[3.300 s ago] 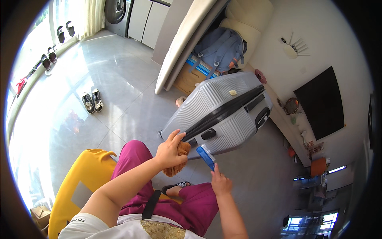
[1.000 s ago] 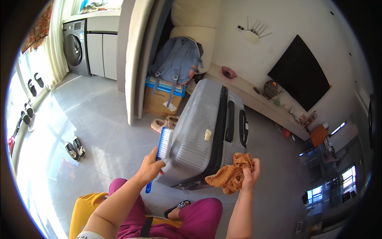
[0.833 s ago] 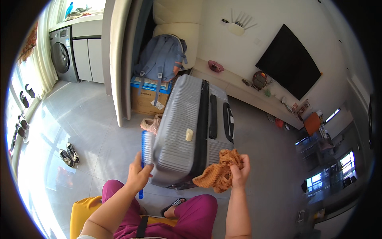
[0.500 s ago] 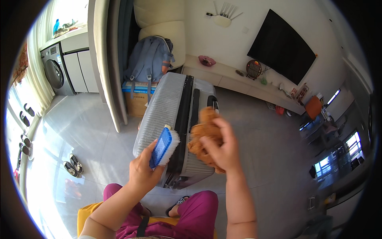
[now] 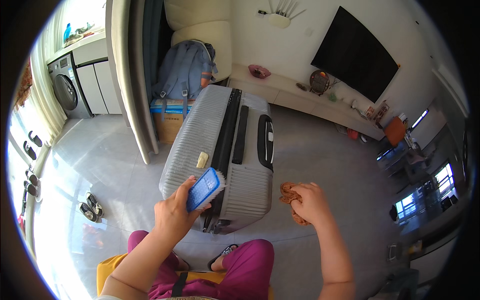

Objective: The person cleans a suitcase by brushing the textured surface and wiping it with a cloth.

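A grey ribbed suitcase (image 5: 200, 140) lies on its side on the tiled floor in front of me, black zipper band and handles facing up. My left hand (image 5: 172, 215) holds a blue scrubbing brush (image 5: 203, 189) with white bristles against the suitcase's near end. To the right of the suitcase, my right hand (image 5: 312, 202) is closed on a crumpled orange-brown cloth (image 5: 289, 192), held clear of the shell. A small beige patch (image 5: 202, 159) sits on the suitcase's upper face.
A blue backpack (image 5: 186, 67) rests on a cardboard box (image 5: 167, 125) behind the suitcase, beside a tall leaning panel (image 5: 132, 85). A washing machine (image 5: 65, 90) stands at left, shoes (image 5: 90, 205) lie on the floor, and a dark television (image 5: 352, 52) hangs over a low shelf.
The brush passed from my right hand to my left and the cloth from left to right. Over the last half second my right hand dropped from above the suitcase to its right side.
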